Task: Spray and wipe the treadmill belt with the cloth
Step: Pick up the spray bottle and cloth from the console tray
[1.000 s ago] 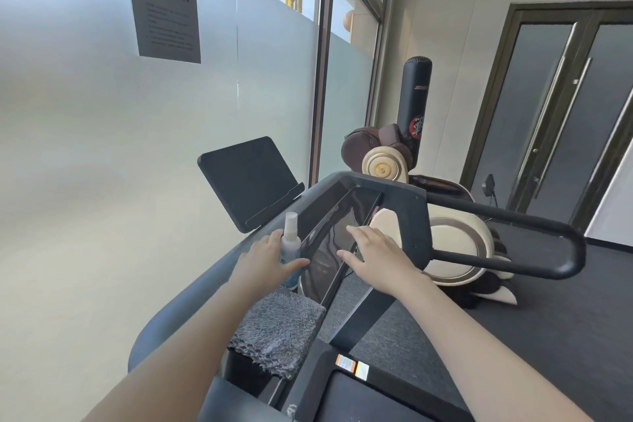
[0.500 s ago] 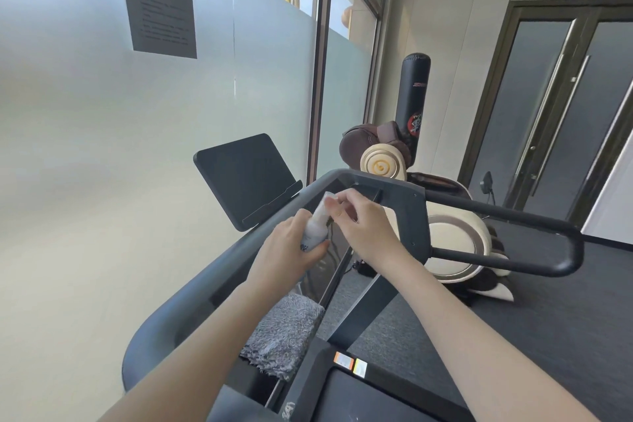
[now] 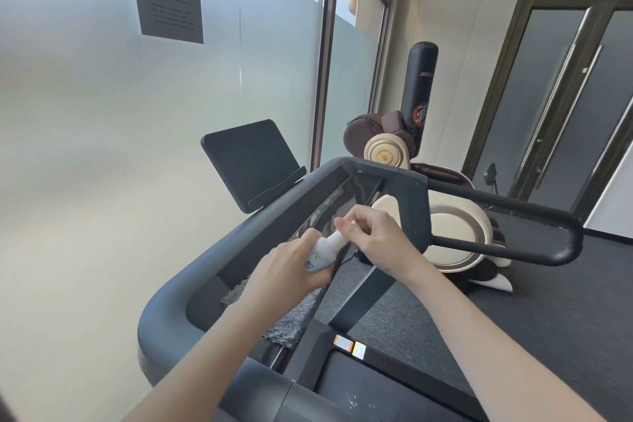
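Observation:
My left hand (image 3: 291,271) grips a small white spray bottle (image 3: 325,250) above the treadmill console tray, tilted with its top toward the right. My right hand (image 3: 373,236) pinches the bottle's cap end with fingertips and thumb. A grey fluffy cloth (image 3: 294,322) lies on the console tray under my left wrist, partly hidden by it. The black treadmill belt (image 3: 376,387) shows at the bottom of the view, below the console.
The dark treadmill console (image 3: 260,229) carries a black tablet holder (image 3: 250,161). A black handrail (image 3: 513,216) loops out to the right. Behind stand a cream massage chair (image 3: 455,236) and a black punching bag (image 3: 419,89). Frosted glass wall at left, dark double doors (image 3: 565,96) at right.
My left hand lifted the spray bottle off the console and tilted it. My right hand came off the console screen and took hold of the bottle's top.

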